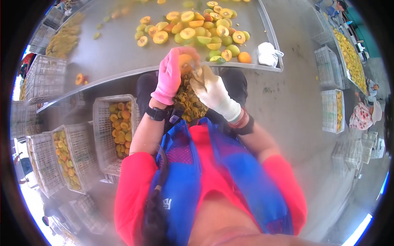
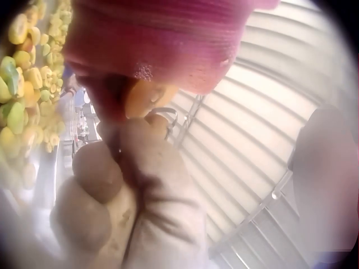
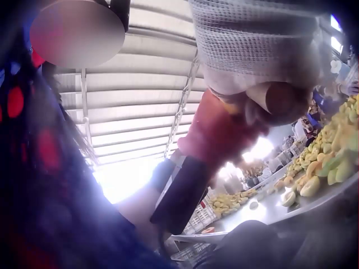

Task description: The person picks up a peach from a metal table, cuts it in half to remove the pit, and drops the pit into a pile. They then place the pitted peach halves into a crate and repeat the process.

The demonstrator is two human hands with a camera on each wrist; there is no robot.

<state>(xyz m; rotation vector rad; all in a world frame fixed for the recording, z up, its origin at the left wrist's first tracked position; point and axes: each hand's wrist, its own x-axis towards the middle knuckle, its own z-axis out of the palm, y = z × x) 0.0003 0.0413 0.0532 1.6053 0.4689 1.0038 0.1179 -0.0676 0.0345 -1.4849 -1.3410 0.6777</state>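
Observation:
In a pink glove, my left hand grips a halved orange-yellow fruit, which looks like a peach, just past the table's near edge. My right hand, gloved in white with brownish stained fingers, is right beside it. From its fingertips a thin curved metal loop tool reaches to the cut face of the fruit half; the tool's handle is hidden in the fingers. Beneath both hands, between the knees, lies a heap of brownish-yellow fruit scraps. The right wrist view shows the two gloves close together, the fruit mostly covered.
Ahead, halved and whole fruits are piled on the metal table. A knotted white plastic bag sits at its right corner. White crates of fruit halves stand on the left. More crates and a person are at right.

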